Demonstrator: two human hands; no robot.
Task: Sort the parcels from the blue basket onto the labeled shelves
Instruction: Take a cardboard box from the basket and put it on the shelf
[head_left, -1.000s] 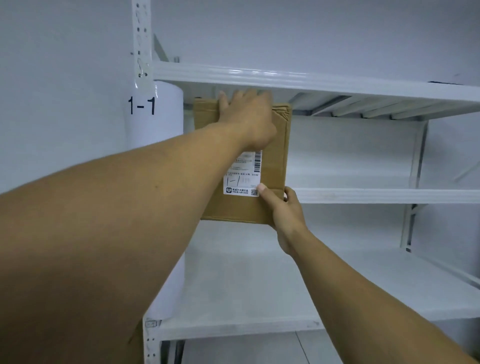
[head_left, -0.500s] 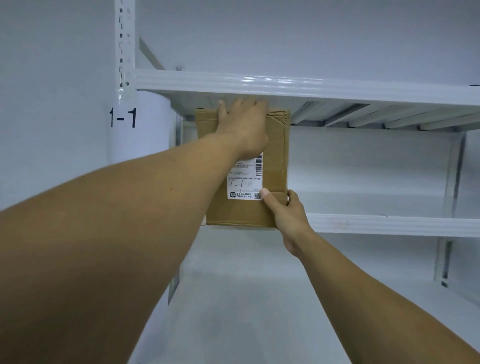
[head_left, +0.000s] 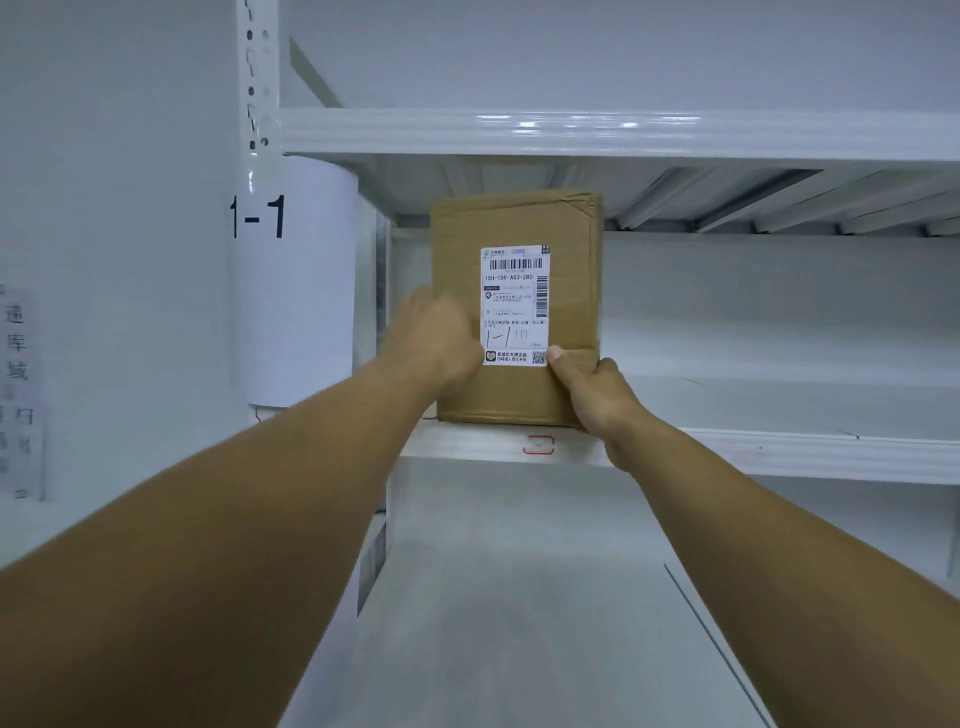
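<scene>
Brown cardboard parcel, upright, white shipping label

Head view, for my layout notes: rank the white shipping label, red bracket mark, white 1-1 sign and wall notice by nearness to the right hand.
1. White shipping label on the brown cardboard parcel: the right hand has its thumb touching its corner.
2. Red bracket mark: shelf edge, just left.
3. White 1-1 sign: farther left.
4. Paper wall notice: far left.
</scene>
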